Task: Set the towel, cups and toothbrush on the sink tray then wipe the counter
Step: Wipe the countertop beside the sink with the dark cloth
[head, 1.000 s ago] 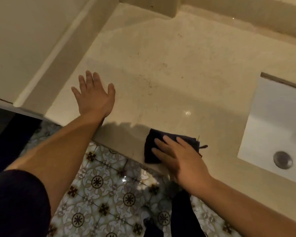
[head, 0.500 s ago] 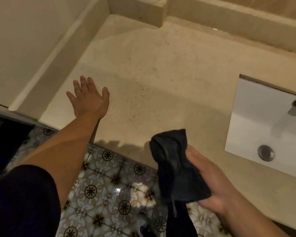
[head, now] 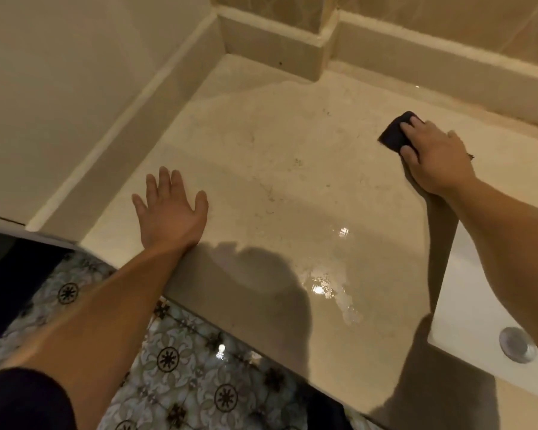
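Note:
My right hand (head: 437, 156) presses a dark folded cloth (head: 393, 135) flat on the beige stone counter (head: 277, 169), far back near the rear ledge. Most of the cloth is under my palm; only its left corner shows. My left hand (head: 170, 209) lies flat with fingers spread on the counter near its front left edge, holding nothing. A wet, shiny patch (head: 326, 283) sits on the counter toward the front. No towel, cups, toothbrush or tray are in view.
A white sink basin (head: 466, 311) with a metal drain (head: 516, 344) is set into the counter at the right, partly under my right forearm. A raised ledge (head: 416, 69) runs along the back and a wall on the left. Patterned floor tiles (head: 184, 361) lie below the counter edge.
My right hand lifted the cloth off the counter's front edge, then carried it to the far back and pressed it down there. My left hand stayed flat in place.

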### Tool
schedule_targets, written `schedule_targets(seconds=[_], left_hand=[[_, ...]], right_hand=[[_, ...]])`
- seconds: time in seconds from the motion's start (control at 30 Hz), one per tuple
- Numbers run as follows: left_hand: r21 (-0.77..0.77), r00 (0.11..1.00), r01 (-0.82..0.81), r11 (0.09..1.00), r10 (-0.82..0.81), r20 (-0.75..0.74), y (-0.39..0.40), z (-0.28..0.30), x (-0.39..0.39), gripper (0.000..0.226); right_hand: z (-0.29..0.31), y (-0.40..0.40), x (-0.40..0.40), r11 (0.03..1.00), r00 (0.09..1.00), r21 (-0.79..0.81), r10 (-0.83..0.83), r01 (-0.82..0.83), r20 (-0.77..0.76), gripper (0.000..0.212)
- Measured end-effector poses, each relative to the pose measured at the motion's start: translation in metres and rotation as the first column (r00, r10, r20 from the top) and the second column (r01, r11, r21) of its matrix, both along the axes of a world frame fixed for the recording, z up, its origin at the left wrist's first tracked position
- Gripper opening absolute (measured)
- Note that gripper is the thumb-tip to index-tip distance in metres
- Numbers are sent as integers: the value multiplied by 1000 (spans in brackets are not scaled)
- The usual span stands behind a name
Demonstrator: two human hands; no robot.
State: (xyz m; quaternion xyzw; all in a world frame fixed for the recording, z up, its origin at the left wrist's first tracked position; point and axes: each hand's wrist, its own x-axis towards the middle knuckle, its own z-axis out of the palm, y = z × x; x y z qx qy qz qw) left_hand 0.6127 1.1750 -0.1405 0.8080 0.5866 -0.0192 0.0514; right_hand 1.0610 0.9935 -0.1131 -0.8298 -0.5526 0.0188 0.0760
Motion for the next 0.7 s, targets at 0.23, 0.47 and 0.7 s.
schedule_targets(seconds=[0.23, 0.47, 0.7], left_hand=[[-8, 999, 15, 1000, -15, 31, -3, 3, 0, 81], [-59, 999, 39, 997, -40, -13, -4, 11, 0, 83], [-250, 982, 179, 952, -158, 103, -30, 35, -21, 78]], right_hand=[[11, -61, -104, 990, 986, 56, 137, -133, -94, 43], [7, -184, -301, 920, 904, 38, 390, -390, -176, 66], [2, -242, -405, 952, 734, 99, 288, -291, -614, 43]])
